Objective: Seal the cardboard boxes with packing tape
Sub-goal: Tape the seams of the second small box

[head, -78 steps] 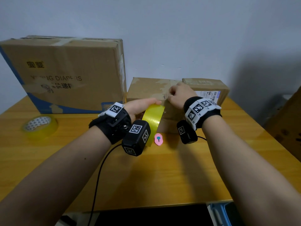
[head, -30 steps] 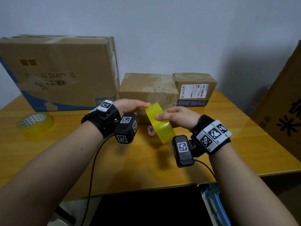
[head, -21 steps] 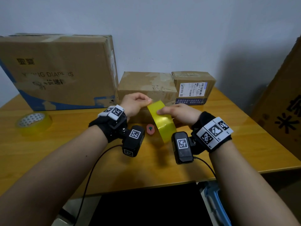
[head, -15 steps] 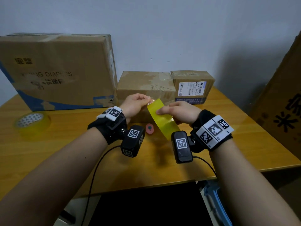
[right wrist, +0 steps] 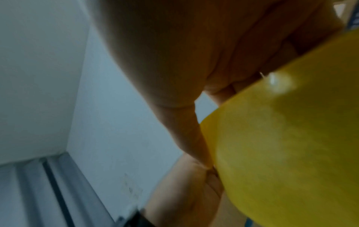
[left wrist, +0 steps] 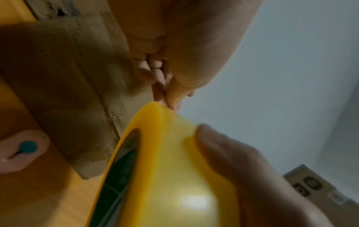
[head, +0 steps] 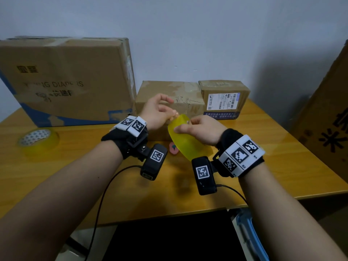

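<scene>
My right hand grips a yellow roll of packing tape, held above the table in front of the boxes. My left hand pinches the roll's top edge with thumb and fingertips. The roll fills the right wrist view, my right thumb along its side. Behind the hands stands a medium cardboard box with torn patches on its front. A small box with a shipping label stands to its right, and a large diaper box to its left.
A second tape roll lies on the wooden table at the left. A small pink cutter lies on the table under the held roll. Another big cardboard box leans at the right edge.
Both hands came back from the medium box towards me with the roll. The right hand took hold of the roll, and the left hand shifted to pinching its top edge.
</scene>
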